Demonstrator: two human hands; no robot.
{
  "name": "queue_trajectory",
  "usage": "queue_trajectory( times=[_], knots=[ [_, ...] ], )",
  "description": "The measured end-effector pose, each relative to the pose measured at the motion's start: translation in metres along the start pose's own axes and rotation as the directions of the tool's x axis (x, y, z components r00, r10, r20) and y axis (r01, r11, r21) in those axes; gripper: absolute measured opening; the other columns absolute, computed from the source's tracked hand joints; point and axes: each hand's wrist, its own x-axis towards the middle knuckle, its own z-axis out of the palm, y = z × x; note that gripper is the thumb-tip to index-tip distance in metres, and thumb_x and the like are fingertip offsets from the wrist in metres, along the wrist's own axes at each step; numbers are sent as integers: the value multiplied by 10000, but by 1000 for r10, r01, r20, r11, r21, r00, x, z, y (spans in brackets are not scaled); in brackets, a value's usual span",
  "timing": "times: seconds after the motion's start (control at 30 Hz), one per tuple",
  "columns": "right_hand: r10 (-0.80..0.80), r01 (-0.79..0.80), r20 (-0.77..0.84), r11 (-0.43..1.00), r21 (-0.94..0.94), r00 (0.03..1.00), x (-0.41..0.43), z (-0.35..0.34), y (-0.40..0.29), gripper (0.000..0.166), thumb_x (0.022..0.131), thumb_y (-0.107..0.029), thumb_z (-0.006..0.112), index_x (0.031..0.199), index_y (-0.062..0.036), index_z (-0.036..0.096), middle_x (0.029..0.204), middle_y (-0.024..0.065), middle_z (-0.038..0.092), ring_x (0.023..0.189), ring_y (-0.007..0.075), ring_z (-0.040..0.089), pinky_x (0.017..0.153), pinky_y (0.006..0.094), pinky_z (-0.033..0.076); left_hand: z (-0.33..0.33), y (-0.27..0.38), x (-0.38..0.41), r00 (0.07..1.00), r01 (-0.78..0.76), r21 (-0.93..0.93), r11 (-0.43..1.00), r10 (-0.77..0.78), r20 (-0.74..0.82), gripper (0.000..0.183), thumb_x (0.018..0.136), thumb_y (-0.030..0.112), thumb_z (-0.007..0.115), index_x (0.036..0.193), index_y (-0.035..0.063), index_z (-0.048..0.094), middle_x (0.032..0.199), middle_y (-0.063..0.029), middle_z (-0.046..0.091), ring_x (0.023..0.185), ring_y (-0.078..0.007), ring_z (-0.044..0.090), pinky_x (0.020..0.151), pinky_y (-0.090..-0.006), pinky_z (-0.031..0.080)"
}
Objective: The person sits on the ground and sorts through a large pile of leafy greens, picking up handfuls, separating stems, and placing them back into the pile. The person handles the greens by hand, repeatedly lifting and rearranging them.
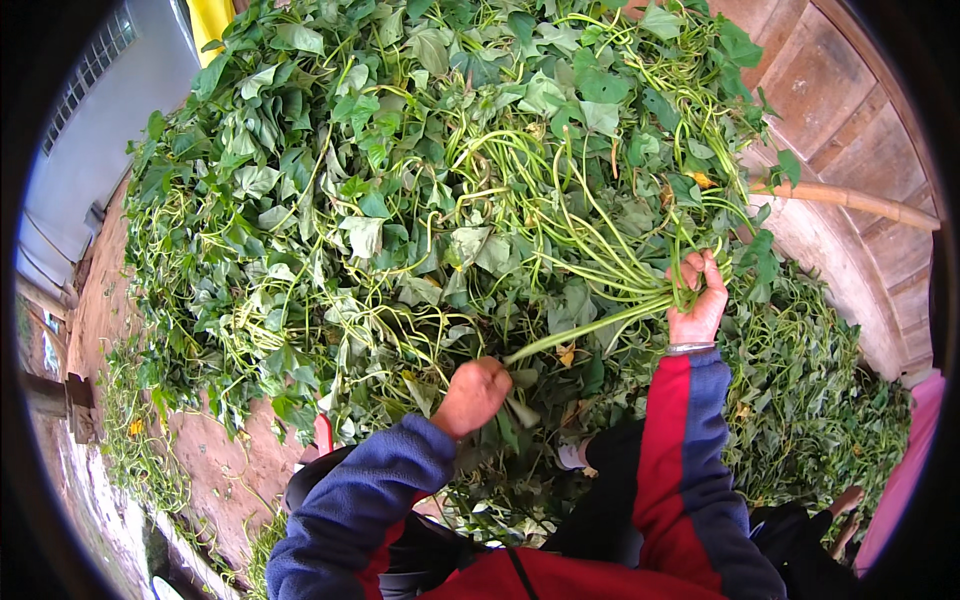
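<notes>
My right hand [697, 296] is closed around a bunch of long green leaf stalks [611, 259], whose free ends fan out to the left over the heap. Down and to the left, my left hand [474, 394] makes a fist on the end of a light green stalk [581, 336] that stretches across to the right hand. Beneath both hands spreads a large heap of leafy green vines [420, 187], probably sweet potato, with broad leaves and tangled stems. Some leaves hang just under the left fist; what they are attached to is hidden.
A bamboo pole [862, 202] juts from the heap toward a wooden plank wall [817, 75] at right. More cut greens [810, 405] lie there, beside another person's pink sleeve [904, 472] and hand [846, 501]. Bare earth [225, 457] and a pale wall [112, 127] are at left.
</notes>
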Motion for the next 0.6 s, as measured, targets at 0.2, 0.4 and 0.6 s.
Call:
queue_trajectory(
  times=[0.2,0.4,0.6],
  knots=[
    [-35,36,-10,999,38,999,2,-2,-9,96,804,-115,531,848,-89,450,652,-23,450,493,64,335,471,207,287,-23,-15,16,895,310,-509,803,-427,-129,213,745,114,450,729,-48,588,626,-89,558,528,-144,500,516,-267,412],
    [-112,100,75,985,143,991,5,-9,-37,51,823,-108,495,838,-95,448,653,-28,458,507,75,353,593,260,328,-13,-36,33,880,216,-478,851,-382,-283,267,781,190,473,702,-54,546,592,-33,513,526,-108,415,503,-260,360],
    [-157,136,75,963,233,985,-3,-1,-53,28,832,-96,474,824,-96,448,627,-39,434,501,66,349,567,237,309,37,-17,74,823,383,-118,916,-396,-406,323,804,335,500,813,30,607,694,-165,591,627,-301,564,620,-369,453]
  ],
)
